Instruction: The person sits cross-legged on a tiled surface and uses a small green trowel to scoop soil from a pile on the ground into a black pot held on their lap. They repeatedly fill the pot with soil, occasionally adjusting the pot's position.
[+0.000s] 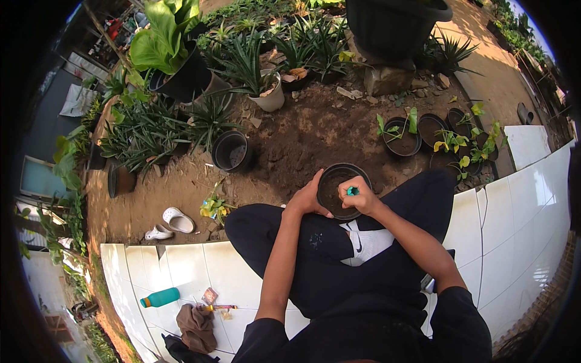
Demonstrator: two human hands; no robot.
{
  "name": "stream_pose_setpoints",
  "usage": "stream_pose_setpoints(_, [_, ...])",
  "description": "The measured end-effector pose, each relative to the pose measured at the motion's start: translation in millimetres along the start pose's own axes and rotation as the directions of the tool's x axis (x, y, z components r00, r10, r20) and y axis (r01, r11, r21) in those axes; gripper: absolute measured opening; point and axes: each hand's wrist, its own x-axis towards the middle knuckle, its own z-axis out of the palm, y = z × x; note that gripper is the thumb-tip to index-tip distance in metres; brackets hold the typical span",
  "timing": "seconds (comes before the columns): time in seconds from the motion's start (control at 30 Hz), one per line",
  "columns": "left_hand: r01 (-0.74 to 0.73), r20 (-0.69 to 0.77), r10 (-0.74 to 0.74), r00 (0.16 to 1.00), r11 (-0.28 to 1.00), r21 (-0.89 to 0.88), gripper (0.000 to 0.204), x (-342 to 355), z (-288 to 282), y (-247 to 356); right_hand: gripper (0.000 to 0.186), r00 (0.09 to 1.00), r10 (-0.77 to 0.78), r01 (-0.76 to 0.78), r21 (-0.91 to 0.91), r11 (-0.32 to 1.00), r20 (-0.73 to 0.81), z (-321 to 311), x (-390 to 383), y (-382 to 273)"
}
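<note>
A round black plant pot (342,166) with brown soil in it stands at my crossed legs. My left hand (307,196) is wrapped round the pot's left side, its thumb near the close rim. In a fist over the pot's opening, my right hand (362,198) grips a tool with a teal handle (352,190). The handle's end pokes up out of the fist. The tool's lower end is hidden by the hand, so its kind does not show.
An empty black pot (231,151) stands to the left, beside dug soil (290,145). Several potted seedlings (402,142) are at right. Spiky plants and a large black planter (393,30) line the back. White clogs (178,220), a teal bottle (160,297) and brown cloth (196,328) lie left.
</note>
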Motion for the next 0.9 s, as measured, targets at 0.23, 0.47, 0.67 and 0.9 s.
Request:
stream_pose_setpoints(0.23, [-0.032, -0.045, 0.034, 0.998, 0.999, 0.032, 0.159, -1, 3, -5, 0.018, 0.992, 0.048, -0.039, -0.072, 0.997, 0.121, -1, 1, -10])
stream_pose_setpoints(0.47, [-0.039, -0.031, 0.039, 0.999, 0.999, 0.014, 0.159, 1, 4, -8, 0.016, 0.988, -0.014, 0.029, -0.099, 0.995, 0.154, 4, 7, -18])
stream_pose_setpoints(0.67, [-0.007, -0.006, 0.007, 1.0, 1.0, 0.019, 0.159, 0, 1, -1, 0.02, 0.994, -0.019, 0.023, -0.036, 0.999, 0.105, 8, 4, -2])
stream_pose_setpoints(0.9, [-0.022, -0.035, 0.023, 0.999, 0.999, 0.034, 0.157, -1, 2, 3, 0.022, 0.995, -0.069, 0.07, -0.006, 0.998, 0.07, 4, -3, -14])
